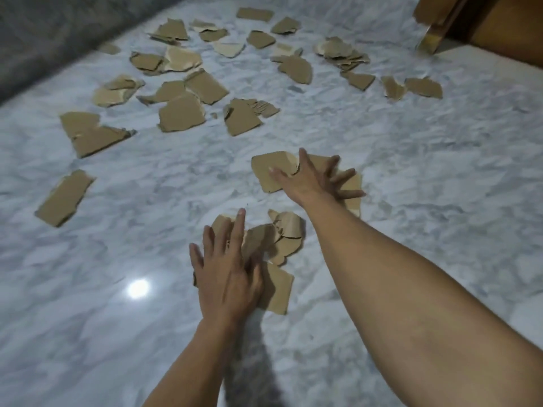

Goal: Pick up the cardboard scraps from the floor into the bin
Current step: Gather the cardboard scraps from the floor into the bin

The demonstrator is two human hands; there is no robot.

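Several torn brown cardboard scraps lie scattered over a white marble floor (411, 171). My left hand (227, 268) rests flat, fingers spread, on a small pile of scraps (279, 286) close to me. My right hand (311, 179) reaches further out and lies with fingers spread on top of a larger scrap (270, 168). Neither hand has a scrap lifted off the floor. Many more scraps (182, 113) lie beyond both hands, and one long piece (63, 198) sits off to the left. No bin is in view.
A wooden furniture piece with a leg (435, 39) stands at the top right. A dark grey surface (44, 33) runs along the top left edge of the floor. A bright light reflection (138, 288) shows on the marble near my left hand.
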